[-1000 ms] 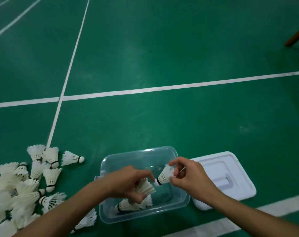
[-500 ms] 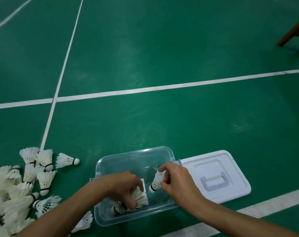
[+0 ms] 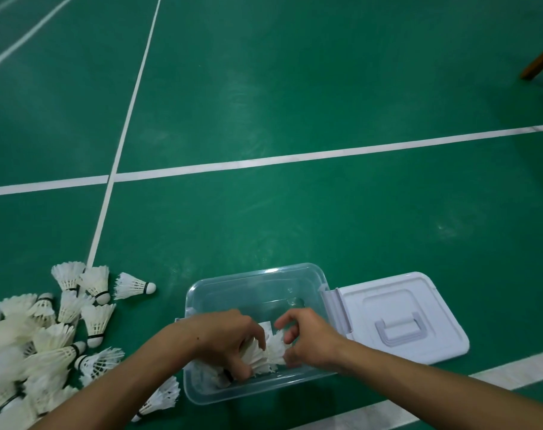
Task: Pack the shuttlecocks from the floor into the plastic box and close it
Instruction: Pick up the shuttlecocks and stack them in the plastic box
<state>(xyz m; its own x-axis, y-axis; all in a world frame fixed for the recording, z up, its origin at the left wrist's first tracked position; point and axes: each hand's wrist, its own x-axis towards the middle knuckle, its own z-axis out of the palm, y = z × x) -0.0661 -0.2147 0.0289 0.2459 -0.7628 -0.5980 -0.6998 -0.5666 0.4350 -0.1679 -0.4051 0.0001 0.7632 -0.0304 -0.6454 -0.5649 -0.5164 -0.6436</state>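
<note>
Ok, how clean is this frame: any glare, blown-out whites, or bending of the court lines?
Head view: soft glare patches on the green floor; the shuttlecock pile blows out to featureless white at the left edge; the court lines bow slightly, wide-angle; the clear box shows small highlights on its rim; both hands stay fairly sharp.

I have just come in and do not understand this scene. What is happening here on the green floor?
A person is packing white feather shuttlecocks into a clear plastic box. Both hands are inside it: the left hand grips shuttlecocks low in the box, and the right hand pinches another shuttlecock beside them. The white lid lies open to the right. A large pile waits on the floor at left.
</note>
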